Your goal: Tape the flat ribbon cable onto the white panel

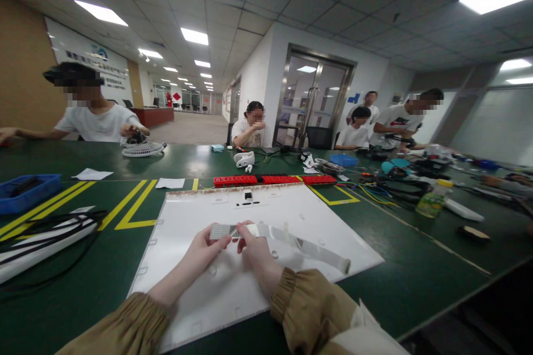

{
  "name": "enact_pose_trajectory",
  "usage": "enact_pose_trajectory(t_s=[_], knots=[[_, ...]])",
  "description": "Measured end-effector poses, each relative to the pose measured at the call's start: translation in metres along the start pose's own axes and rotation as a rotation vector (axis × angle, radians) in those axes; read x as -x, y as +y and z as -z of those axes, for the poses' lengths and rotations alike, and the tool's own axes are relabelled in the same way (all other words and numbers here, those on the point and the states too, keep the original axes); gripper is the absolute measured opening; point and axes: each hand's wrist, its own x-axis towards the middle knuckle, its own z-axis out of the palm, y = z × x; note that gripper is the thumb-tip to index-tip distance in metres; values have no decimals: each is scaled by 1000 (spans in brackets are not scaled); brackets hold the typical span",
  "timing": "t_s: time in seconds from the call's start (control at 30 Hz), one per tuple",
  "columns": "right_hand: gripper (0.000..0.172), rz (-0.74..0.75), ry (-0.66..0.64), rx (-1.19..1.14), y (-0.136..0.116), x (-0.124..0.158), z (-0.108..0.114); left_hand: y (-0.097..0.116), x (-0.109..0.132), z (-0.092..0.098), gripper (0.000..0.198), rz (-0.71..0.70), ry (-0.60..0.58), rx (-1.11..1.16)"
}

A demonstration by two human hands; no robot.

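Around the white panel (pixel 233 288) on the green desk (pixel 416 266) lie three red blocks (pixel 280 179) at 12 o'clock, one blue tray (pixel 25 191) at 9 and one bottle (pixel 431 199) at 2. Over the panel's middle, the left hand (pixel 206 249) and right hand (pixel 256 252) both pinch one pale strip (pixel 300 245) near its left end, fingers narrowly closed.

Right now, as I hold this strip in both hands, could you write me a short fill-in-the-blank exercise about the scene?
1. The left hand and the right hand pinch a pale strip over a ____ panel.
2. The panel lies on a dark ____ table.
3. Beyond the panel lies a row of ____ blocks.
4. The blue tray stands on the person's ____ side.
Missing words: white; green; red; left.
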Motion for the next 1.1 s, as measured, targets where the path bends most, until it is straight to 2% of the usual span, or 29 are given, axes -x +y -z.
enact_pose_trajectory(t_s=[0.2, 0.43, 0.67, 0.9, 1.1], knots=[[25, -21, 11, 16, 4, -2, 1, 0, 1, -2, 46, 70, -15, -40], [27, -34, 8, 8, 3, -3, 0, -7, 1, 0, 38, 23, -36, -27], [26, -41, -25, -38, -2, 2, -2, -3, 5, 1, 40, 27, -182, -63], [23, -59, -92, -72, -3, 1, -2, 7, 9, 1, 44, 96, -151, -108], [24, -87, -69, -105, -6, 1, -2, 5, 9, 1, 46, 120, -100, -129]])
